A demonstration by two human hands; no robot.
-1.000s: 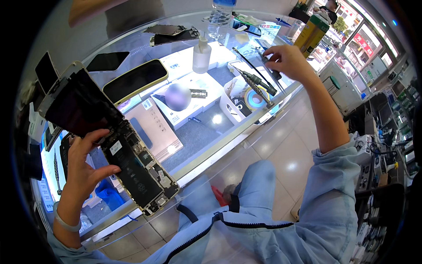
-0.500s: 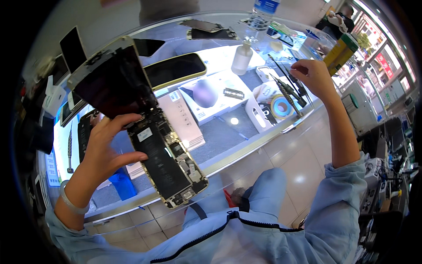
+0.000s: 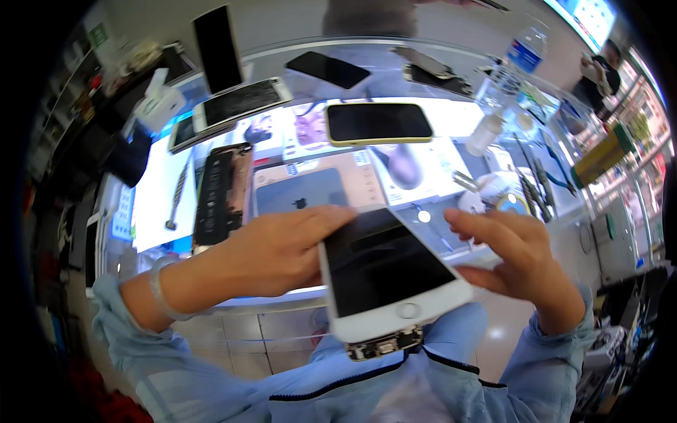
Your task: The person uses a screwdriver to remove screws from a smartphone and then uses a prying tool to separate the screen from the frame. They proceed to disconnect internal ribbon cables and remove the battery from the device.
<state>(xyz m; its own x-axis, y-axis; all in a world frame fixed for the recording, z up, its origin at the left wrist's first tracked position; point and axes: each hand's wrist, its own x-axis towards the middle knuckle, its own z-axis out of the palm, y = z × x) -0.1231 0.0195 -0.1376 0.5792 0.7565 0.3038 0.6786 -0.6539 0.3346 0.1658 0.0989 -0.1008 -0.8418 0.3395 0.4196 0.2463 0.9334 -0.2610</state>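
My left hand [image 3: 278, 250] grips the top left of a phone [image 3: 386, 271] held over my lap. Its white-bordered front panel lies over the body, shifted so circuit parts [image 3: 381, 347] show below the bottom edge. My right hand [image 3: 513, 255] is beside the phone's right side, fingers bent and apart, thumb near or at the edge. Beyond it are tweezers and tools [image 3: 537, 183] by a white container [image 3: 508, 180]. A phone body with its battery exposed [image 3: 220, 192] lies on the counter behind my left wrist, near a patterned screwdriver [image 3: 179, 197].
The glass counter [image 3: 111, 247] also holds several phones [image 3: 377, 121], flat boxes [image 3: 300, 190], a dropper bottle [image 3: 485, 134], a water bottle [image 3: 523, 51] and a yellow can [image 3: 603, 154]. Another person [image 3: 599, 77] is at the back right. A cluttered bench [image 3: 627, 331] stands at my right.
The phone's front panel has folded down onto the body, screen up. My right hand has come from the tools to the phone. The view has shifted, showing more of the left side.
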